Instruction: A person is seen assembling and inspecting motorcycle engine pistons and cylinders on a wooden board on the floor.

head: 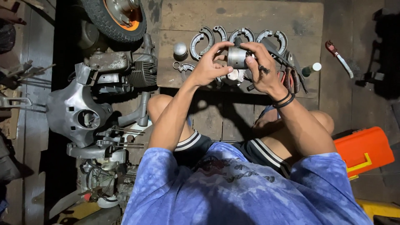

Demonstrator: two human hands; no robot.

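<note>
A grey metal piston (236,57) is held between both hands above the wooden boards. My left hand (209,66) grips its left side with thumb and fingers curled over the top. My right hand (264,68) holds its right side, black bands on the wrist. Under the hands lie more small metal parts, partly hidden. A row of curved brake shoes (239,36) lies just beyond the hands on the wooden board (187,21).
A small dome-shaped metal cap (180,49) sits left of the shoes. An engine block (125,71), grey scooter body shell (75,110) and a wheel (118,16) lie at left. An orange toolbox (362,150) stands at right; a red-handled wrench (339,57) lies far right.
</note>
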